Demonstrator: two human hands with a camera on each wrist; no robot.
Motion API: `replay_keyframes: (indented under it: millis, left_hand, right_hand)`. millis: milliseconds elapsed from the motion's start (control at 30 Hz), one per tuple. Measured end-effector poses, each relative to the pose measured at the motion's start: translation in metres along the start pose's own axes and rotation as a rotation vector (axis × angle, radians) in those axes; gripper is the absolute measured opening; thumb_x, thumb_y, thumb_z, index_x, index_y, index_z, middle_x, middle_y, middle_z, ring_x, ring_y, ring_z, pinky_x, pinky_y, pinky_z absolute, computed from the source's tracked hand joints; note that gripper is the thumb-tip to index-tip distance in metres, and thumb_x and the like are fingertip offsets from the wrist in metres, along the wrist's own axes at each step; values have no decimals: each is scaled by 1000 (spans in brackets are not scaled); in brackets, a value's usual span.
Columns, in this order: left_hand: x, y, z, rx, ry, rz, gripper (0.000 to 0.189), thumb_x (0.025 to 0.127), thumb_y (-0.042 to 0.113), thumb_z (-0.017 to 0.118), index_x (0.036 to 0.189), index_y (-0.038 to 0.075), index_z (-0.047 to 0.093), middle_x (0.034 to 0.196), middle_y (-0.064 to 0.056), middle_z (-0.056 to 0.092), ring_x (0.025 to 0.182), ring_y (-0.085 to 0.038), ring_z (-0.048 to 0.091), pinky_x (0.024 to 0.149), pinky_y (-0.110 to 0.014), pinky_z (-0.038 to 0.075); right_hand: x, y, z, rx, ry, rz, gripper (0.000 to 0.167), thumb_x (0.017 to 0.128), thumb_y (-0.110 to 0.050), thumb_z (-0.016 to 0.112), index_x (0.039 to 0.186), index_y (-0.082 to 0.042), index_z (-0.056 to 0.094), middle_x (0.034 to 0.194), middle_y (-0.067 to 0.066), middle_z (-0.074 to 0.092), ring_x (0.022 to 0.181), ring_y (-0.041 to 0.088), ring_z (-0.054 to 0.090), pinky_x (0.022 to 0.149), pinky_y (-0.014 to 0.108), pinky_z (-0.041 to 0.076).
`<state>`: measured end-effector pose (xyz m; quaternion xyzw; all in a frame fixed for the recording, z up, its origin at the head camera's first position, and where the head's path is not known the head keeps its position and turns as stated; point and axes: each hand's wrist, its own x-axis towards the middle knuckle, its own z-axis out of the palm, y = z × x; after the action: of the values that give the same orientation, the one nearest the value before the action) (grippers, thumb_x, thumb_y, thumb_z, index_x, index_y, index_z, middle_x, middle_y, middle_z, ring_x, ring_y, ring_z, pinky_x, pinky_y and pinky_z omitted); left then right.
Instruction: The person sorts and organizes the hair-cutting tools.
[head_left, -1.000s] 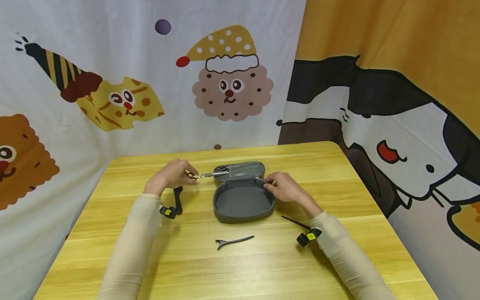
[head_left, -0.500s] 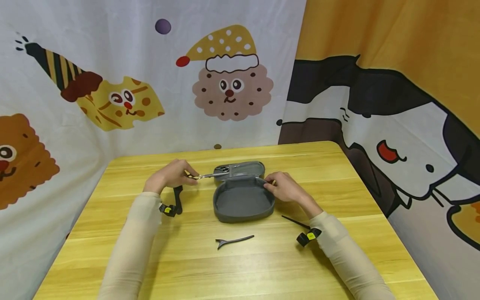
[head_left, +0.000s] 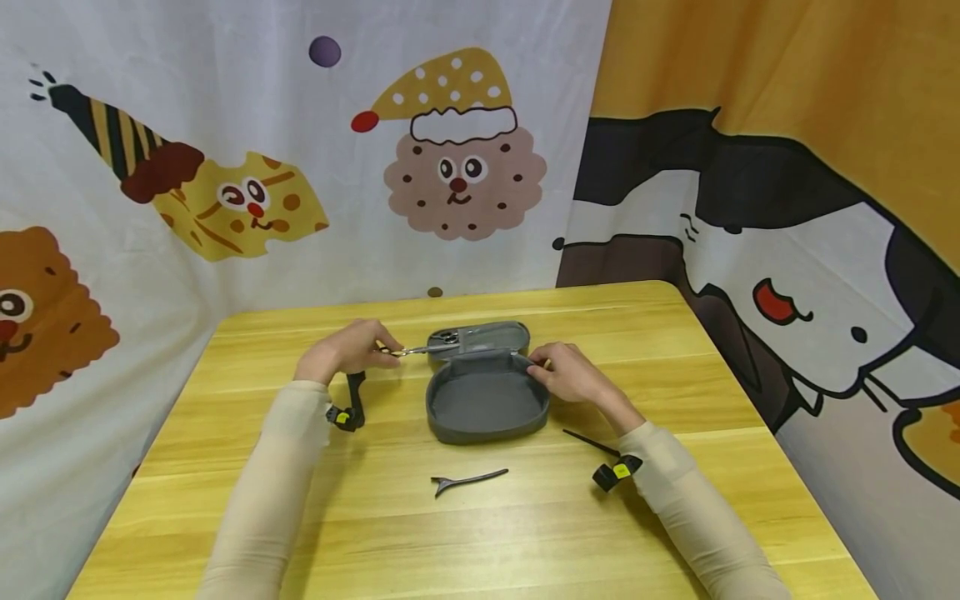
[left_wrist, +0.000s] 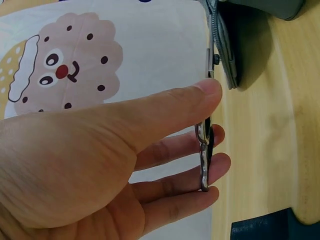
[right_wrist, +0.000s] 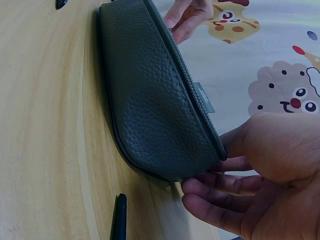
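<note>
A grey zippered case (head_left: 487, 429) stands unfolded on the table, its lid (head_left: 498, 336) lying back behind the base. My left hand (head_left: 348, 348) pinches a pair of scissors (head_left: 417, 351) by the handles, thumb against fingers. Their blades point right and reach over the lid's left part, where another metal tool (head_left: 448, 338) sits; whether the tips are inside its pocket is unclear. In the left wrist view, the scissors' finger loops (left_wrist: 204, 165) show between thumb and fingers. My right hand (head_left: 570, 374) grips the base's back right rim, thumb at the zipper (right_wrist: 192, 87).
A hair clip (head_left: 468, 481) lies in front of the case. A black comb-like item (head_left: 356, 400) is beside my left wrist, and a thin black stick (head_left: 590, 442) lies near my right wrist. A printed curtain (head_left: 465, 267) hangs behind the table.
My left hand has shifted slightly right, bringing the scissors further toward the case's lid. The right hand keeps its grip on the rim.
</note>
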<state>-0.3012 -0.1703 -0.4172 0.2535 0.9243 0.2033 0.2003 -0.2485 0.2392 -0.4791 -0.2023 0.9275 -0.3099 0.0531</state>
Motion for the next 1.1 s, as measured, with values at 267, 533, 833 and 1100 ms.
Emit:
replay_keyframes:
  millis: [267,533,833,1100]
  left_hand:
    - [5,-8,8,11,56,50,33,107,14,79,139,4,80,146,-21,76,133,-42,74,108,-55,66]
    - [4,-7,9,40,90,37,30,105,11,81,134,3,82,143,-23,77,126,-41,78,105,-54,68]
    - [-2,2,2,36,39,-40,31,106,11,80,136,2,80,148,-24,74,123,-37,79,99,-49,69]
    - [6,7,6,50,0,-31,32,110,15,76,140,5,79,153,-20,72,134,-40,75,109,-54,66]
  right_hand:
    - [-2,0,0,2,-8,-2,20,113,-15,68,118,-4,83,110,11,82,86,16,67,78,34,56]
    - [-2,2,1,9,-8,2,20,114,-16,67,118,-5,84,111,11,83,88,15,69,78,34,58]
    - [-1,1,0,-6,13,-10,19,112,-15,69,116,-5,84,109,11,83,89,17,72,79,36,60]
    - [0,-2,0,-16,14,-19,17,112,-14,70,115,-5,84,107,10,83,89,17,71,79,35,59]
